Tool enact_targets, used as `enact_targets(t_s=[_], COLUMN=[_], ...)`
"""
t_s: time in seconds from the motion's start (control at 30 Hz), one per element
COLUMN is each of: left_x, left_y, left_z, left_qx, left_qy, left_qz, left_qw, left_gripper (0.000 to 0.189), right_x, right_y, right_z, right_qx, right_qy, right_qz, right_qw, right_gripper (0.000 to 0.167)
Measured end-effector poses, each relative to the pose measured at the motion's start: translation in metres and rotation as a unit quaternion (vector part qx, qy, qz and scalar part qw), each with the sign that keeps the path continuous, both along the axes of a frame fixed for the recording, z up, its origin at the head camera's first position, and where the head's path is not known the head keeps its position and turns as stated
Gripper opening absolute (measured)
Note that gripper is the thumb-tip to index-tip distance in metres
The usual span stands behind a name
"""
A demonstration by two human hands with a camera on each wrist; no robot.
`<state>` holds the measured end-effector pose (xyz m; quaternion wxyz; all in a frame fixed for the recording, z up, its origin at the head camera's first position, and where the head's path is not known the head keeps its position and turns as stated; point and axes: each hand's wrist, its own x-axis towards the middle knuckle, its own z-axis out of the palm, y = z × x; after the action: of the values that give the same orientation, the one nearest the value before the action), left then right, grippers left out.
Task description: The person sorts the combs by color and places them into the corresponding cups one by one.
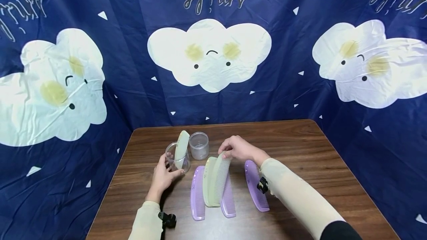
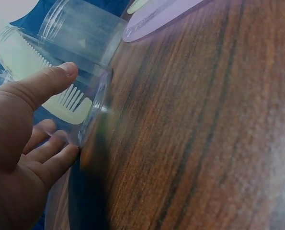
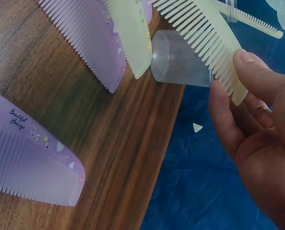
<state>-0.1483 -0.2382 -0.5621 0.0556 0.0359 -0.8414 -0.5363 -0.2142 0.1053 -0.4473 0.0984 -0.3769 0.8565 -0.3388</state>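
Note:
My left hand [image 1: 164,176] grips a clear plastic jar [image 1: 186,165] at the left, thumb on one side and fingers on the other. Inside that jar a pale green comb [image 1: 182,146] leans upright, its top above the rim. Between thumb and fingertips, my right hand [image 1: 241,148] pinches one end of another pale green comb [image 3: 204,36]. This comb is tilted, teeth to the right in the head view, above a further green comb [image 1: 208,182]. Purple combs [image 1: 197,195] [image 1: 228,199] lie on both sides of the green pair.
A second clear jar [image 1: 199,147] stands behind, just right of the gripped one. Another purple comb [image 1: 255,186] lies beneath my right forearm. Everything rests on a brown wooden table [image 1: 287,140], with a blue cloud-printed curtain [image 1: 287,99] behind it.

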Motion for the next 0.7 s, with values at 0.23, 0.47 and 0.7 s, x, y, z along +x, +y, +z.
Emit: enact_targets(t_s=[0.23, 0.47, 0.7], left_x=[0.001, 0.001, 0.001], left_y=[0.001, 0.002, 0.001], left_z=[0.0, 0.001, 0.0], left_qx=[-0.006, -0.01, -0.014], left_qy=[0.002, 0.001, 0.001], left_qz=[-0.002, -0.002, -0.002], left_qw=[1.0, 1.0, 0.9999], left_gripper=[0.093, 0.093, 0.094], right_x=[0.003, 0.002, 0.002], right_y=[0.001, 0.006, 0.012], right_z=[0.008, 0.017, 0.028], right_qx=[-0.008, -0.02, -0.033], right_qy=[0.013, 0.032, 0.023], right_qz=[-0.009, -0.014, -0.025], right_qw=[0.9998, 0.9992, 0.9989], right_gripper=[0.016, 0.015, 0.016])
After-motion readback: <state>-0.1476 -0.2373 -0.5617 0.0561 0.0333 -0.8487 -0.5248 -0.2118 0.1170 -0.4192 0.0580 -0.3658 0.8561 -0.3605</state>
